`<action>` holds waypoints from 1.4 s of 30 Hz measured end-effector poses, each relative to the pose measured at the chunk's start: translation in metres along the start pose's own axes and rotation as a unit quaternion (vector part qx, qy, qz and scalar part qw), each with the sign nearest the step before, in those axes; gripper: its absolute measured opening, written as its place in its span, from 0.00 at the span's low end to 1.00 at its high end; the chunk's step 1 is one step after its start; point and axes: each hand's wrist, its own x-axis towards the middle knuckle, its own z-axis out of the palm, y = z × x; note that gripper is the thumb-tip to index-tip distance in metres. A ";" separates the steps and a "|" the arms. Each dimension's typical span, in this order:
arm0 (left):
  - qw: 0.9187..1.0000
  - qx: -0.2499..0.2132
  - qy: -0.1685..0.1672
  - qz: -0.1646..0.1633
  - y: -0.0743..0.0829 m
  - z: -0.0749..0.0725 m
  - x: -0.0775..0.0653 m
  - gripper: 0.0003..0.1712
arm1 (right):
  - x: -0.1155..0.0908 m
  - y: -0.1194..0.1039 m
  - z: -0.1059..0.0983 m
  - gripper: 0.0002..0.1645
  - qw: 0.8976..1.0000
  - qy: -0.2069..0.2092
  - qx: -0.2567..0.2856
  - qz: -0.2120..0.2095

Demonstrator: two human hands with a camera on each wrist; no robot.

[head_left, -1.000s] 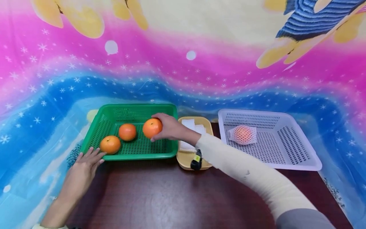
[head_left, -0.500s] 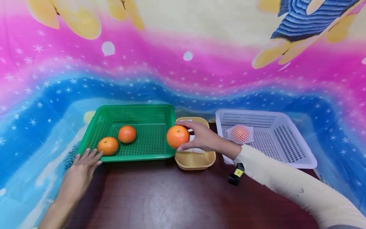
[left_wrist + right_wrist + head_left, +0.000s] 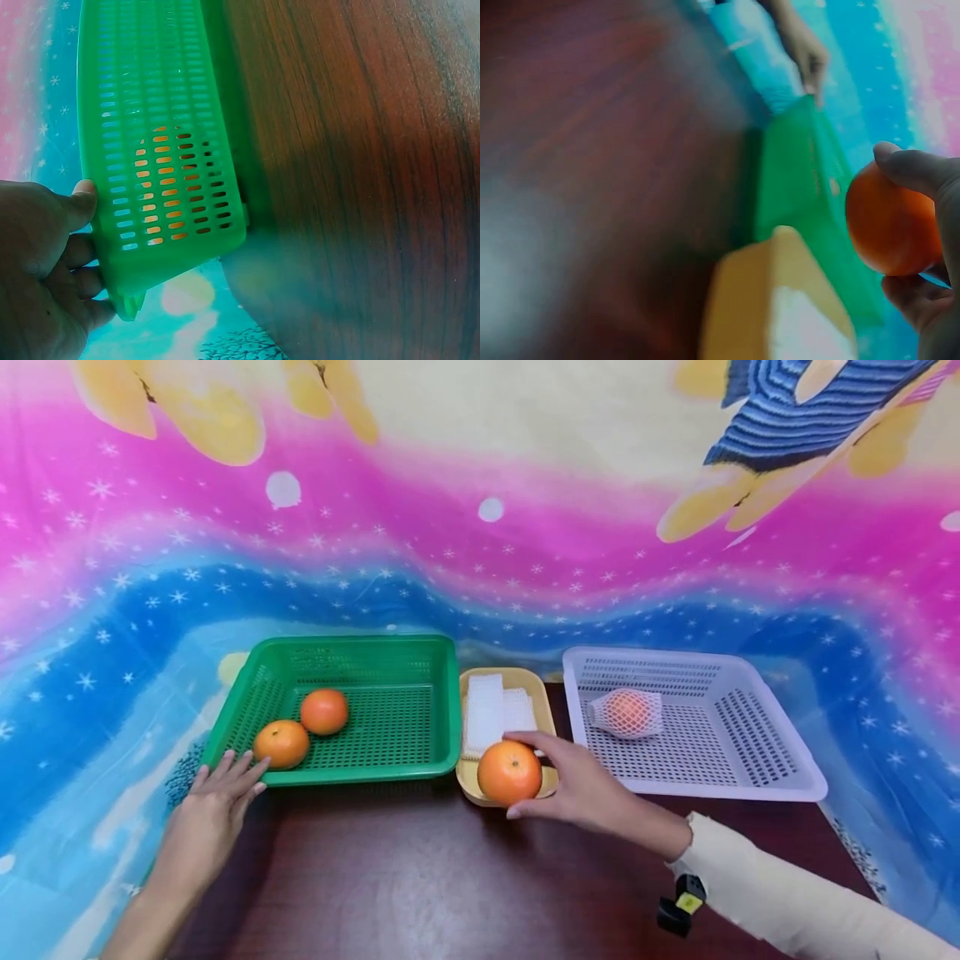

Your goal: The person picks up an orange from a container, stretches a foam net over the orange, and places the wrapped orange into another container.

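Observation:
Thumb and fingers of my right hand (image 3: 588,781) grip an orange (image 3: 509,773) above the near end of a tan tray (image 3: 466,783). The right wrist view shows this orange (image 3: 892,221) between thumb and fingers. White foam net sleeves (image 3: 484,714) lie in the tray. My left hand (image 3: 213,810) rests at the near left corner of a green basket (image 3: 375,772), fingers laid over the rim; in the left wrist view the fingertips pass partly behind that rim. Two oranges, one near (image 3: 282,744) and one farther back (image 3: 325,712), sit in the green basket.
To the right stands a pale lilac basket (image 3: 780,789) with a net-wrapped orange (image 3: 628,713) at its left side. The dark wooden table (image 3: 390,868) extends in front of the containers. Behind them hangs a printed cloth (image 3: 420,560).
My right hand has carried the orange out of the green basket, rightward and toward me, over the tray. One orange in the basket has shifted slightly left. My left hand stays at the corner.

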 end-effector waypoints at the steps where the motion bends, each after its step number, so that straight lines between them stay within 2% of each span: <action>1: 1.000 -0.001 0.000 0.000 0.000 0.000 0.000 0.22 | -0.006 0.002 0.004 0.53 1.000 0.000 -0.006 -0.006; 8: 1.000 -0.002 0.004 0.001 0.000 0.001 -0.001 0.21 | -0.035 0.015 0.029 0.52 0.999 0.013 -0.044 -0.019; 17: 1.000 0.000 0.003 -0.007 0.001 0.000 -0.001 0.22 | -0.059 0.033 0.060 0.52 0.995 0.046 -0.045 -0.077; 28: 1.000 -0.003 -0.002 -0.012 0.000 0.000 -0.002 0.23 | -0.074 0.051 0.083 0.54 0.999 0.033 -0.033 -0.027; 42: 1.000 -0.002 -0.012 -0.022 0.001 -0.001 -0.002 0.24 | -0.082 0.057 0.092 0.55 0.999 0.019 -0.031 -0.037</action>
